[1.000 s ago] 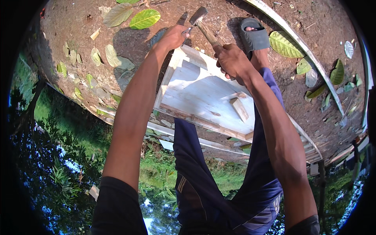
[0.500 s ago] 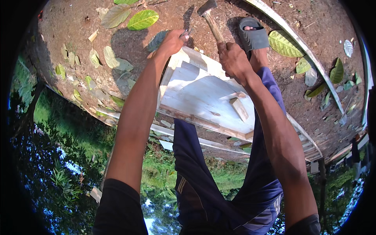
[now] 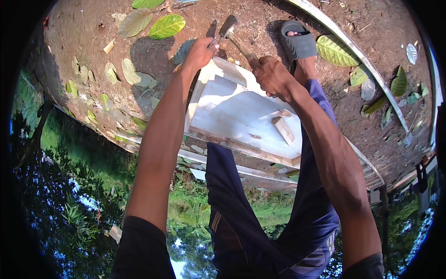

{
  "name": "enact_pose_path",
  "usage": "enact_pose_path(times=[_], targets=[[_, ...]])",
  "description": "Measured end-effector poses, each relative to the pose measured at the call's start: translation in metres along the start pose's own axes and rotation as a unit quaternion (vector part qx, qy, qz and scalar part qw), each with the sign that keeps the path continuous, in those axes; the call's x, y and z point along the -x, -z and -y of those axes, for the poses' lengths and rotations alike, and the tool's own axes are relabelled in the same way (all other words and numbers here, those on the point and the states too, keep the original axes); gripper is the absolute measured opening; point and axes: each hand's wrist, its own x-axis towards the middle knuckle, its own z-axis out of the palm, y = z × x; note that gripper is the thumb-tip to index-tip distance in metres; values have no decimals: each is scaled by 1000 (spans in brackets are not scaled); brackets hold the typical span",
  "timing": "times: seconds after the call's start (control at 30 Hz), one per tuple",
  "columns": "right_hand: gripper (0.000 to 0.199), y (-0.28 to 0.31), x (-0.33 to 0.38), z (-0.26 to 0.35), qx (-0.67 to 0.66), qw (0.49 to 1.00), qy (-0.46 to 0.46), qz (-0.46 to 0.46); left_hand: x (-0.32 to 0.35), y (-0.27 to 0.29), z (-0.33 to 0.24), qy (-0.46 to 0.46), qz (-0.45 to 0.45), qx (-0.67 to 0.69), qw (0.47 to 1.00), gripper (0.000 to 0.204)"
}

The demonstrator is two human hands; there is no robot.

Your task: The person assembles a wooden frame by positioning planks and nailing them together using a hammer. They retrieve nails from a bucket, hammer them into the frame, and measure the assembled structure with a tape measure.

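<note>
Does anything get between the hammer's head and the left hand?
Just a thin dark piece, pinched by the left hand, seems to poke toward the hammer, which the right hand grips. Nothing else visible stands between them.

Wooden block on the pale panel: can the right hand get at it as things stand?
Probably not to grasp it: the right hand is closed around the hammer. Otherwise the way looks free, with nothing lying over the wooden block on the pale panel.

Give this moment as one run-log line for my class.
left hand: near frame corner, grip unclear | right hand: gripping hammer | block: on board
</note>
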Motion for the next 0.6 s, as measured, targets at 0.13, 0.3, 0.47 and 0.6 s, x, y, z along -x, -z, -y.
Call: enact_pose_path(times=[0.13,0.3,0.47,0.6], targets=[[48,47,6,14,-139,973,-130,-131,3,-4,2,8,-11,48,999,27],[53,41,12,31,-274,903,-254,-213,3,-9,-12,11,-13,66,998,26],[44,25,19,22,-123,985,-117,-13,24,-11,14,-50,-117,88,988,20],[59,89,12,37,-343,870,-225,-272,62,-3,34,-59,-260,104,958,22]])
